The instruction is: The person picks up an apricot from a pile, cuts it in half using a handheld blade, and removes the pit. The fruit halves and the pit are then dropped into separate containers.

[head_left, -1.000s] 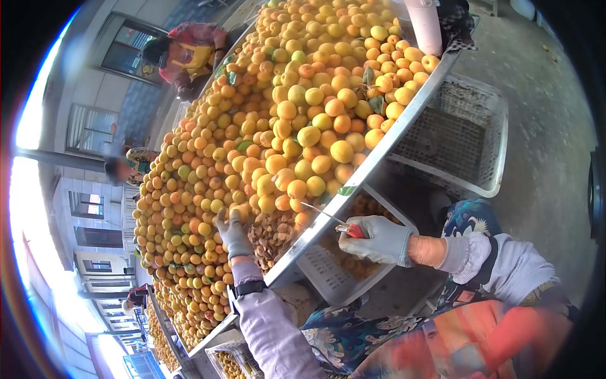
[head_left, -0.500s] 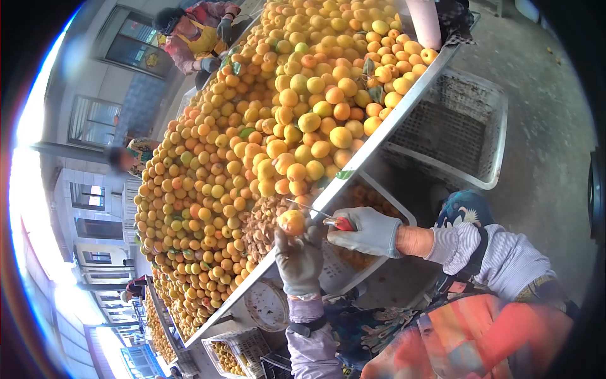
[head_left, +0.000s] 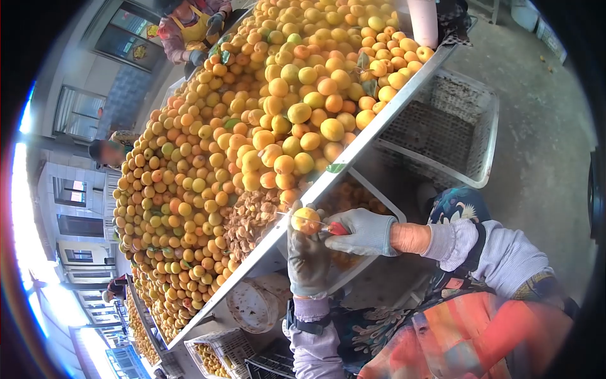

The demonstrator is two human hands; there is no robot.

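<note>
My left hand (head_left: 308, 262), in a grey work glove, is closed around a yellow-orange apricot (head_left: 305, 220) held up at its fingertips. In my right hand (head_left: 365, 232), also gloved, is a small knife (head_left: 339, 228) with a red handle. Its thin blade crosses the apricot, pointing left over the table edge. Both hands are close together just outside the white edge of the table (head_left: 372, 129). Right beyond them lies a heap of brown apricot pits (head_left: 252, 222), bordered by the large pile of apricots (head_left: 208, 164).
Below the table edge stand a white plastic crate (head_left: 489, 136), another crate of fruit (head_left: 394, 205) and a white bucket (head_left: 259, 303). A crate of small yellow fruit (head_left: 237, 350) sits lower left. Across the pile, a person in a yellow apron (head_left: 194, 28) is at the table.
The apricot in my left hand and the knife have come together; the blade now lies across the fruit. The whole view has shifted slightly, moving the pile left.
</note>
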